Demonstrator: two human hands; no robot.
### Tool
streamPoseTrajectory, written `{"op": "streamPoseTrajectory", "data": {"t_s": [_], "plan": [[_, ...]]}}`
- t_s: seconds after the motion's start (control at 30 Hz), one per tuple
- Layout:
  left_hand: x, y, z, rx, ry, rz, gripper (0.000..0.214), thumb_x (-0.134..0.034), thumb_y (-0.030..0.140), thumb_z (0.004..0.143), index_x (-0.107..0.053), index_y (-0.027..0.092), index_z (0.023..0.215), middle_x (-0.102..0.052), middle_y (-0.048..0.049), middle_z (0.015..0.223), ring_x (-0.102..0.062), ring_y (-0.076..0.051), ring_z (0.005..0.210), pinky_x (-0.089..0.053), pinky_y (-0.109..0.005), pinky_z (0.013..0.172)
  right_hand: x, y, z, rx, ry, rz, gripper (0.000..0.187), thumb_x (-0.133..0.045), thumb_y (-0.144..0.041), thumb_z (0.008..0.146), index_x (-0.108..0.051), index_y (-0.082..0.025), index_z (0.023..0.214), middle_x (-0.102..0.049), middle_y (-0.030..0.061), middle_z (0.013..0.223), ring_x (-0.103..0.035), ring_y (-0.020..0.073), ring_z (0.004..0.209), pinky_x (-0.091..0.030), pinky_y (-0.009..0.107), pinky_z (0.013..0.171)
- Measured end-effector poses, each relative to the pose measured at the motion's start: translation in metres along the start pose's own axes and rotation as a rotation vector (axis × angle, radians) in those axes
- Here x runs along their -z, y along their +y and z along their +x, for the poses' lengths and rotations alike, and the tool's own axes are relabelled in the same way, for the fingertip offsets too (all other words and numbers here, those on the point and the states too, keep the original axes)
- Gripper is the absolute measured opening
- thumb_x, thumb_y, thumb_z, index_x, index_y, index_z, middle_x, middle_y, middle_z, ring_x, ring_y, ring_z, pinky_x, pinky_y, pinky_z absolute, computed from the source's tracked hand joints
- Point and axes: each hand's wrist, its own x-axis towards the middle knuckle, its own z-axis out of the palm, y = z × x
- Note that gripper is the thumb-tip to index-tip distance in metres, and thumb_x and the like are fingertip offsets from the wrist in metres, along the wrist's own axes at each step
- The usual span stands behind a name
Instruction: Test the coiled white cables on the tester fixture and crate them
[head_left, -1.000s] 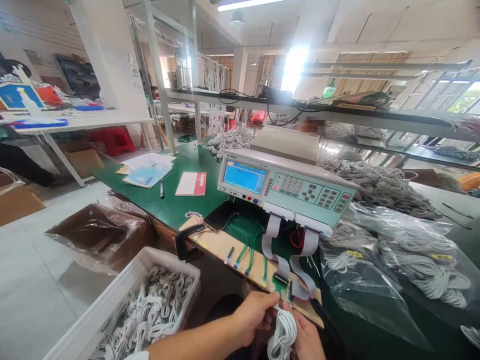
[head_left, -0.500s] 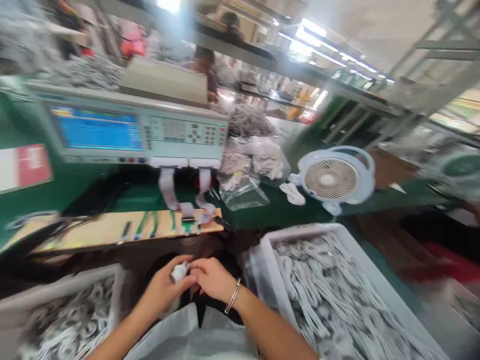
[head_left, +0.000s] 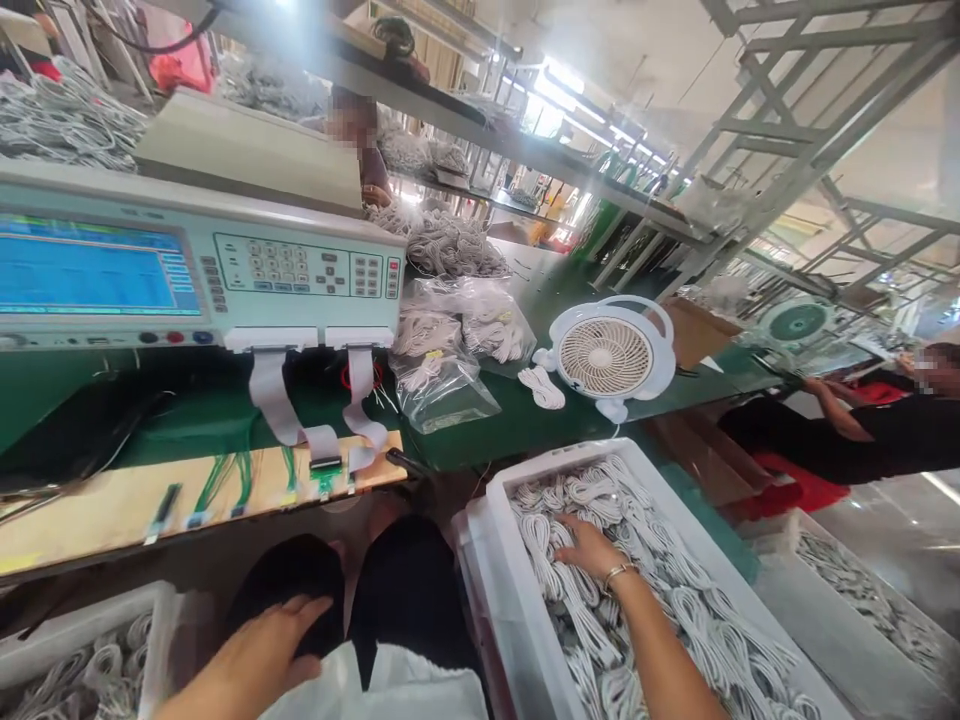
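Note:
My right hand (head_left: 589,550) reaches into a white plastic bin (head_left: 517,590) on the right. Its thumb and fingers are apart and touch the coiled white cables, with no bundle visibly gripped. Tied cable bundles (head_left: 622,640) lie heaped around it. Over my lap, my left hand (head_left: 274,640) is open and empty, its thumb apart from its fingers, near my dark-clad knee. A second bin (head_left: 161,640) at lower left holds more coiled cables (head_left: 105,670).
A tester (head_left: 300,270) with a blue screen stands on the green bench. Ribbon cables (head_left: 274,395) run from it to a wooden board (head_left: 262,490). Beyond are bagged cables (head_left: 442,370), a loose bundle (head_left: 541,388) and a fan (head_left: 611,355). A co-worker (head_left: 877,430) sits at right.
My hands were together over my lap around a small white item. They have parted: the right moved into the right bin, the left drew back left, open. The view turned right.

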Motion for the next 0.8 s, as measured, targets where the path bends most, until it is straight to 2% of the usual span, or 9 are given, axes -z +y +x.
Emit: {"op": "streamPoseTrajectory", "data": {"t_s": [0.07,0.13,0.2,0.3,0.4,0.53,0.63,0.7,0.8], "plan": [[0.003,0.027,0.003,-0.097,-0.003,-0.037,0.053,-0.051,0.031,0.059,-0.048,0.027,0.112,-0.051,-0.0033,0.115,-0.048,-0.024,0.103,-0.033,-0.033,0.088,-0.008,0.004,-0.005,0.009,0.050,-0.021,0.046,-0.058,-0.011,0.058,-0.053,-0.016,0.104,-0.060,0.0101,0.095,-0.055,0.0223,0.087,-0.037,0.026,0.075],[0.002,0.044,0.003,-0.170,-0.034,-0.090,0.052,-0.054,0.031,0.059,-0.049,0.028,0.111,-0.054,-0.0027,0.111,-0.050,-0.023,0.099,-0.034,-0.031,0.087,-0.016,0.006,-0.007,-0.003,0.117,-0.033,0.045,-0.053,-0.006,0.060,-0.052,-0.010,0.105,-0.057,0.0148,0.096,-0.054,0.0237,0.088,-0.036,0.028,0.076],[0.000,0.054,0.001,-0.189,-0.052,-0.108,0.051,-0.054,0.030,0.059,-0.050,0.029,0.110,-0.056,-0.0024,0.108,-0.051,-0.022,0.097,-0.034,-0.031,0.086,-0.024,0.007,-0.007,-0.023,0.173,-0.028,0.044,-0.051,-0.004,0.059,-0.051,-0.007,0.103,-0.057,0.0170,0.095,-0.053,0.0250,0.089,-0.036,0.028,0.075],[-0.001,0.061,-0.005,-0.171,-0.054,-0.082,0.051,-0.054,0.028,0.059,-0.051,0.027,0.109,-0.056,-0.0033,0.107,-0.051,-0.023,0.097,-0.033,-0.031,0.086,-0.030,0.009,-0.001,-0.064,0.230,0.011,0.040,-0.053,-0.006,0.057,-0.052,-0.008,0.098,-0.060,0.0146,0.084,-0.055,0.0261,0.083,-0.037,0.030,0.071],[0.000,0.060,-0.012,-0.168,-0.053,-0.096,0.050,-0.055,0.026,0.059,-0.051,0.027,0.109,-0.056,-0.0034,0.108,-0.050,-0.022,0.096,-0.033,-0.030,0.086,-0.015,0.012,0.001,-0.124,0.310,0.081,0.038,-0.053,-0.010,0.059,-0.051,-0.008,0.096,-0.061,0.0131,0.078,-0.057,0.0261,0.077,-0.038,0.031,0.066],[0.002,0.058,-0.020,-0.185,-0.030,-0.311,0.041,-0.056,0.031,0.062,-0.055,0.026,0.102,-0.059,-0.0017,0.102,-0.051,-0.021,0.093,-0.035,-0.028,0.083,0.031,0.000,-0.011,-0.088,0.442,0.212,0.035,-0.046,-0.024,0.069,-0.045,-0.009,0.101,-0.060,0.0121,0.086,-0.057,0.0227,0.078,-0.041,0.028,0.064],[0.007,0.069,-0.022,-0.187,-0.127,-0.699,0.035,-0.052,0.041,0.067,-0.057,0.021,0.094,-0.061,-0.0040,0.091,-0.054,-0.019,0.084,-0.041,-0.028,0.072,0.056,-0.044,-0.030,0.179,0.423,0.485,0.033,-0.043,-0.030,0.073,-0.042,-0.015,0.102,-0.060,0.0054,0.085,-0.057,0.0188,0.073,-0.044,0.024,0.060],[0.011,0.082,-0.018,-0.153,-0.287,-1.035,0.041,-0.046,0.049,0.070,-0.057,0.016,0.092,-0.062,-0.0070,0.084,-0.056,-0.018,0.075,-0.042,-0.027,0.061,0.060,-0.091,-0.050,0.433,0.317,0.656,0.029,-0.047,-0.025,0.071,-0.043,-0.018,0.098,-0.059,0.0029,0.082,-0.057,0.0172,0.068,-0.045,0.024,0.059],[0.017,0.092,-0.007,-0.045,-0.502,-1.425,0.055,-0.037,0.058,0.071,-0.057,0.010,0.089,-0.062,-0.0109,0.079,-0.057,-0.016,0.066,-0.043,-0.027,0.058,0.052,-0.164,-0.086,0.873,0.079,0.618,0.031,-0.049,-0.009,0.063,-0.048,-0.020,0.092,-0.057,0.0032,0.091,-0.055,0.0170,0.080,-0.043,0.025,0.073]]}}
